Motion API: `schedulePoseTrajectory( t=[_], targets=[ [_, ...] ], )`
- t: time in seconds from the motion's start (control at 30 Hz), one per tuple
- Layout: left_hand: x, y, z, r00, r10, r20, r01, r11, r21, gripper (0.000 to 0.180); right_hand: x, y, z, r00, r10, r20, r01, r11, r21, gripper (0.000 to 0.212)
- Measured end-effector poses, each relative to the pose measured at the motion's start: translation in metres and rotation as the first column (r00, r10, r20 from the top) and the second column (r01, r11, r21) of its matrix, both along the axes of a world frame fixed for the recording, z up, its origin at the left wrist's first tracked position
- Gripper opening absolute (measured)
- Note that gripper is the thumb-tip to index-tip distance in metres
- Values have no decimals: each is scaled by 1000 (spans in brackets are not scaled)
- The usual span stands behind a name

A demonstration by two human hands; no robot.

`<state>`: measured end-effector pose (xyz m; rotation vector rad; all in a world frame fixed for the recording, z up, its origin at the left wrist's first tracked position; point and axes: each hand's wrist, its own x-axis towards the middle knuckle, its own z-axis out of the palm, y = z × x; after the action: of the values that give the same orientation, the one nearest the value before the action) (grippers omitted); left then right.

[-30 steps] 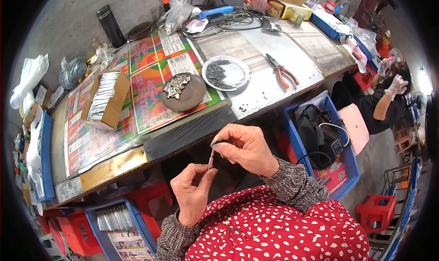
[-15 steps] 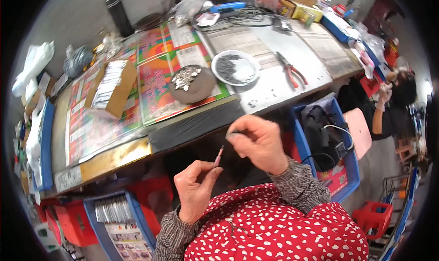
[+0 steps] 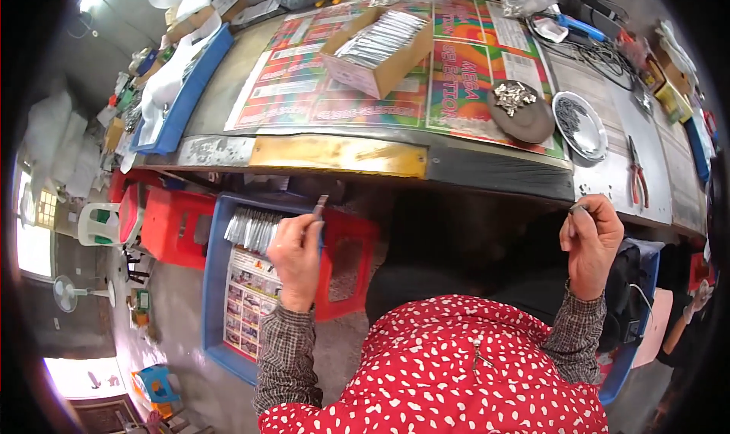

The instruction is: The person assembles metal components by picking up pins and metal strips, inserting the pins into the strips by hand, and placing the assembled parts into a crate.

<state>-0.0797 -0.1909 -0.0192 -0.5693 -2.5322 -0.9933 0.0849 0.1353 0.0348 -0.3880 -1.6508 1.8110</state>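
Note:
My left hand [image 3: 295, 255] is closed, pinching a slim metallic stick [image 3: 322, 205] between thumb and fingers. It is above a blue bin [image 3: 215, 312], beside a row of slim silvery pieces [image 3: 252, 230] standing in it. Off to the right, just in front of the table edge, my right hand [image 3: 593, 240] has thumb and forefinger pressed together; a small dark bit shows at their tips, too small to name. Nearest it on the table are a white bowl [image 3: 597, 154] with small dark pieces and a round dark dish [image 3: 532, 130] with small silvery parts.
A cardboard box [image 3: 365, 76] of slim silvery pieces stands on the colourful printed sheet [image 3: 464, 103]. Red-handled pliers [image 3: 637, 179] lie at the right. A red stool [image 3: 350, 255] is below the table. A long blue tray [image 3: 194, 92] lies at the left. Another person's gloved hand [image 3: 698, 297] shows far right.
My view has swung left. My left hand has moved left with the slim stick, over the blue bin. The hands, close together before, are now far apart, the right one still pinched.

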Motion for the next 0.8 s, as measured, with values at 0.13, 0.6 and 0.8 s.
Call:
schedulePoseTrajectory(
  t=[0.13,0.6,0.8],
  targets=[
    [-27,-77,-29,962,260,-83,-271,946,-178,11,-6,-2,-3,1000,27,4,-27,999,27,4],
    [-79,-163,-81,879,453,-152,-448,671,-591,13,-13,-8,0,999,6,50,-10,997,82,5],
    [-81,-149,-63,909,387,-156,-405,726,-556,12,-17,-6,-2,999,-6,54,2,998,67,4]
  ],
)
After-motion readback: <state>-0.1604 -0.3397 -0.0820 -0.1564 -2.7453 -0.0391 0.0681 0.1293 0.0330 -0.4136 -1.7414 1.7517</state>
